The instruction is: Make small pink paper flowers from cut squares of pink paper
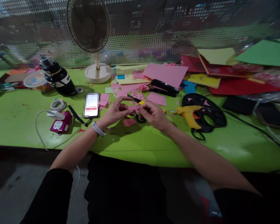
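Both forearms reach in over the near edge of the green desk (102,141), the left from between seven and eight o'clock, the right from about four o'clock, and their hands meet just above its surface. The left hand (118,112), a pale band (98,129) round its wrist, is turned inward with the index finger arched forward and the thumb stretched towards three o'clock. Its grip is narrow at the thumb, pinching one side of a small pink paper (135,108), which sits between the two hands. The right hand (154,115) has its fingers curled and its thumb pointing to nine o'clock; that grip is nearly closed, the tips on the paper's other side. A yellow and black tool (137,100) shows at twelve o'clock of the fingertips; whether either hand touches it, I cannot tell. From the hands, loose pink scraps (135,95) lie at twelve o'clock, a larger pink sheet (168,73) at one, and a black stapler (163,88) at two. A yellow glue gun (190,116) rests at three o'clock against a black ring-shaped thing (218,115), and a phone (91,105) lies at nine.
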A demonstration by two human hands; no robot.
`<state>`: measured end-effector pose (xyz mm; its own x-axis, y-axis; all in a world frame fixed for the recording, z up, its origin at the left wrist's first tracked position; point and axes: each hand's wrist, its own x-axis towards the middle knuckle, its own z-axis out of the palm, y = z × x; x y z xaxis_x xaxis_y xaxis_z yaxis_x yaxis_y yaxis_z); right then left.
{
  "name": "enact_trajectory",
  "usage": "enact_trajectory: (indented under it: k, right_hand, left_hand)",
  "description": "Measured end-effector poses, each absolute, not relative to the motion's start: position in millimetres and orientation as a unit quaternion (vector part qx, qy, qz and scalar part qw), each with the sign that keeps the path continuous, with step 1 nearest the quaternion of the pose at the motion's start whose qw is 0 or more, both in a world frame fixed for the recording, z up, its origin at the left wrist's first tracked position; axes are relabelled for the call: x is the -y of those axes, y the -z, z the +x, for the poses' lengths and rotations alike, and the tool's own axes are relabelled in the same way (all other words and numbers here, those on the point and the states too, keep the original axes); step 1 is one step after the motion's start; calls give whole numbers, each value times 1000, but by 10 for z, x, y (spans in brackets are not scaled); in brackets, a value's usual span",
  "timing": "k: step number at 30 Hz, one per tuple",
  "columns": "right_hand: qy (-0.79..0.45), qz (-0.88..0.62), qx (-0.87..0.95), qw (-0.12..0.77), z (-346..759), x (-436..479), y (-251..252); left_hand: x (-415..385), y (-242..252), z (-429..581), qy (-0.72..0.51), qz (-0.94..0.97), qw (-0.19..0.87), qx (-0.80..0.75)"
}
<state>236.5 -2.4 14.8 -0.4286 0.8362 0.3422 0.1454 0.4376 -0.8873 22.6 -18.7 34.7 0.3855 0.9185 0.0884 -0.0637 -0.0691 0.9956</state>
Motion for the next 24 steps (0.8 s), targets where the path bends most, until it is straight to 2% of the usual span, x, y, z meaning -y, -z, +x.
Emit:
enact_trajectory:
  k: [12, 24]
  right_hand:
    - [-528, -356, 691, 341, 2391, 63, -268]
    - [-561, -334, 693, 306, 2476, -39, -311]
  left_hand:
    - [204, -367, 241, -408, 605, 570, -376]
    - [155, -345, 201, -407, 563, 609, -383]
